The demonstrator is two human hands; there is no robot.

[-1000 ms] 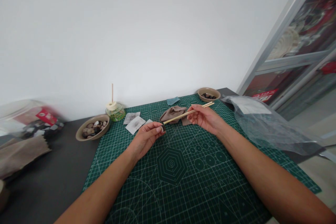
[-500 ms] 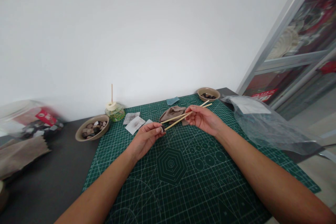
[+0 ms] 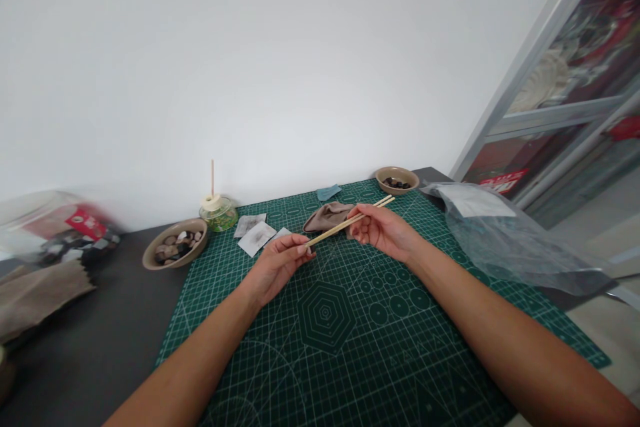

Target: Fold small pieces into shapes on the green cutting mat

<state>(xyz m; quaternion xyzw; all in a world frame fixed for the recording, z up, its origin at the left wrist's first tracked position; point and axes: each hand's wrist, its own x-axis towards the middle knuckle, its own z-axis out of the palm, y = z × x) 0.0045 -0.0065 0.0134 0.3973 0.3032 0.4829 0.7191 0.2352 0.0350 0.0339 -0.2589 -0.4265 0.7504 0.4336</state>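
Observation:
My right hand [image 3: 375, 230] is closed around a pair of wooden chopsticks [image 3: 330, 232], their upper ends sticking out past the fingers. The two sticks lie nearly side by side, and their tips reach the fingertips of my left hand [image 3: 283, 261]. Pinched in my left hand is a small dark stone [image 3: 313, 250], mostly covered by the fingers. Both hands hover over a green cutting mat [image 3: 325, 373]. Behind the chopsticks lies a crumpled brown cloth [image 3: 327, 215].
A bowl of mixed stones [image 3: 150, 260] stands at left, another bowl [image 3: 413, 180] with dark pieces at the back right. Smudged white wipes [image 3: 256, 239], a glass jar with a stick [image 3: 220, 217], a blue packet [image 3: 329, 192] and a clear plastic bag [image 3: 500, 247] lie around.
The chopsticks, spread apart before at the dark stone, have come together, and their tips now rest over my left fingertips. The dark stone shows less. Both hands stay nearly in place.

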